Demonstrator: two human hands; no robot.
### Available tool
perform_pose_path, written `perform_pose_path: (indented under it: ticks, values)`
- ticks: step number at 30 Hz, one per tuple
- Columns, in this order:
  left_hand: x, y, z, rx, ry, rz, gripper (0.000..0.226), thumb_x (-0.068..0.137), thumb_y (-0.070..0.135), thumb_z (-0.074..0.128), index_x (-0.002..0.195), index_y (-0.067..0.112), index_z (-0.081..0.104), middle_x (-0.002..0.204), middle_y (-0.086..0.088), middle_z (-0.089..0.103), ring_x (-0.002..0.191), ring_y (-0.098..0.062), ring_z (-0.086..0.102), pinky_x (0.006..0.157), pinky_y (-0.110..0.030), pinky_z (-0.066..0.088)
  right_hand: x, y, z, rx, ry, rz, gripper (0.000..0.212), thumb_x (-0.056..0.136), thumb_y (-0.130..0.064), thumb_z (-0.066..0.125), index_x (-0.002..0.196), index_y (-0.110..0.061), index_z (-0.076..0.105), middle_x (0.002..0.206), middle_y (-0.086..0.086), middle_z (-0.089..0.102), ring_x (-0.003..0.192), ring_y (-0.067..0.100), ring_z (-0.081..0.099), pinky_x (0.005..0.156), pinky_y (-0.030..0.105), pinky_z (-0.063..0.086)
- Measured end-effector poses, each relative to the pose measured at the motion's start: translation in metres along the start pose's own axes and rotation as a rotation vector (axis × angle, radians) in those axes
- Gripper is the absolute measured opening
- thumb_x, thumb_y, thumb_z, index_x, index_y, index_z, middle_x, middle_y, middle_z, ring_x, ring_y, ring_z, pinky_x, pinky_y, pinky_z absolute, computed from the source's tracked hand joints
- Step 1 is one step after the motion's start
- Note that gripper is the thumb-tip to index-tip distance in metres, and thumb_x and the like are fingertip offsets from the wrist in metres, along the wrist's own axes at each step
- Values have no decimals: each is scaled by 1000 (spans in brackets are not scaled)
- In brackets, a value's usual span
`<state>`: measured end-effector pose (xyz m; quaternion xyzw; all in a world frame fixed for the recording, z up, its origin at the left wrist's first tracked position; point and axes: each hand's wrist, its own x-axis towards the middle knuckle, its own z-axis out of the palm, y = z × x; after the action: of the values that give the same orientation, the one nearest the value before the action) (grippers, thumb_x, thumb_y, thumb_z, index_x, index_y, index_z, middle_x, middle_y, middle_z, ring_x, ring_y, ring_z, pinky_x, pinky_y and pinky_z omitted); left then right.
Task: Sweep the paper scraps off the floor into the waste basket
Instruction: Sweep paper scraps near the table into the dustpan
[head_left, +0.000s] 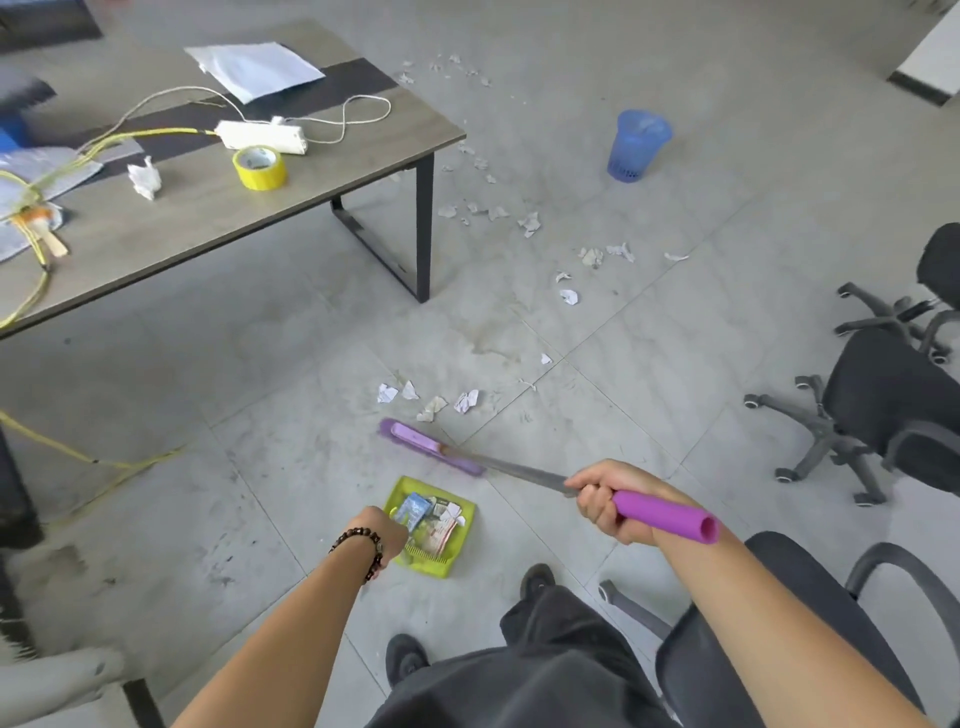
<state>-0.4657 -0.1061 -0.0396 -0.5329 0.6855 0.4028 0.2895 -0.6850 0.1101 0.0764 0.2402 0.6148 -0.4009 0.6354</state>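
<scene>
Right grip (602, 501) wraps the purple broom (436, 449); left grip (387, 535) clasps the green dustpan (434, 525). Paper scraps (431, 400) trail toward one o'clock, where the blue waste basket (638, 145) stands. No legible writing.

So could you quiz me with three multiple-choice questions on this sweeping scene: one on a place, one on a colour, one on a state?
1. Where is the roll of tape?
A. On the table
B. On the floor
C. In the basket

2. What colour is the waste basket?
A. Red
B. Blue
C. Black

3. The dustpan is:
A. Empty
B. Holding scraps
C. Upside down

Answers: 1 A, the yellow roll of tape lies on the table. 2 B, the waste basket is translucent blue. 3 B, paper scraps fill the green dustpan at the left hand.
</scene>
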Motion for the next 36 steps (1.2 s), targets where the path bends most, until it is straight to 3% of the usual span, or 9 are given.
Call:
perform_pose_path:
  ticks: [3, 9, 16, 20, 24, 26, 29, 32, 36]
  values:
    - [5, 0, 1, -35, -86, -52, 22, 84, 5, 42, 63, 11, 36, 47, -7, 35, 36, -19, 29, 40, -21, 26, 10, -5, 20, -14, -2, -74, 16, 98, -21, 53, 84, -15, 47, 48, -9, 40, 30, -1, 38, 27, 11, 32]
    - [28, 20, -21, -147, -80, -119, 24, 85, 9, 41, 64, 12, 29, 53, -5, 29, 42, -19, 22, 42, -19, 19, 38, -64, 35, -11, 40, -201, 26, 100, -25, 50, 78, -14, 44, 42, -6, 40, 27, 1, 35, 29, 10, 30]
    - [51, 69, -53, -202, -18, -105, 8, 80, 6, 46, 77, 12, 48, 55, -4, 32, 42, -17, 23, 43, -17, 21, 80, -153, 23, -413, 200, -423, 35, 93, -17, 54, 61, -4, 52, 41, 7, 47, 30, 16, 41, 37, 17, 34]
    - [58, 101, -77, -217, -9, -166, 10, 83, 10, 45, 74, 14, 46, 54, -3, 28, 43, -16, 18, 44, -18, 18, 110, -204, 34, -499, 172, -432, 25, 89, -14, 54, 67, -2, 55, 40, 7, 51, 32, 17, 45, 41, 21, 38]
    - [64, 121, -94, -189, 25, -185, 14, 81, 12, 49, 81, 18, 61, 54, -3, 35, 40, -18, 26, 42, -16, 24, 151, -248, 55, -606, 117, -404, 36, 92, -29, 52, 63, -7, 57, 53, 11, 56, 39, 19, 48, 48, 24, 42]
    - [68, 126, -98, -207, 57, -208, 15, 82, 12, 51, 83, 20, 64, 54, -2, 39, 39, -19, 30, 40, -15, 26, 174, -263, 64, -631, 91, -350, 34, 95, -31, 48, 71, -9, 57, 57, 12, 57, 43, 22, 50, 52, 27, 45]
    - [70, 130, -100, -201, 94, -210, 14, 83, 14, 53, 85, 21, 65, 56, 0, 42, 41, -19, 34, 39, -16, 28, 204, -265, 71, -587, 61, -212, 13, 96, -10, 44, 91, -5, 55, 59, 11, 53, 42, 19, 49, 46, 27, 46]
    - [72, 130, -103, -185, 125, -204, 13, 83, 16, 52, 85, 21, 63, 56, 0, 44, 42, -20, 37, 37, -16, 30, 219, -247, 66, -871, 73, -119, 30, 87, 0, 37, 112, -3, 53, 67, 15, 60, 44, 20, 53, 45, 26, 44]
    - [84, 127, -117, -124, 120, -173, 16, 83, 18, 53, 95, 19, 63, 57, 1, 46, 43, -19, 40, 39, -17, 31, 221, -235, 42, -1207, 194, -187, 43, 85, -14, 34, 125, -19, 49, 93, 16, 66, 50, 25, 55, 47, 25, 44]
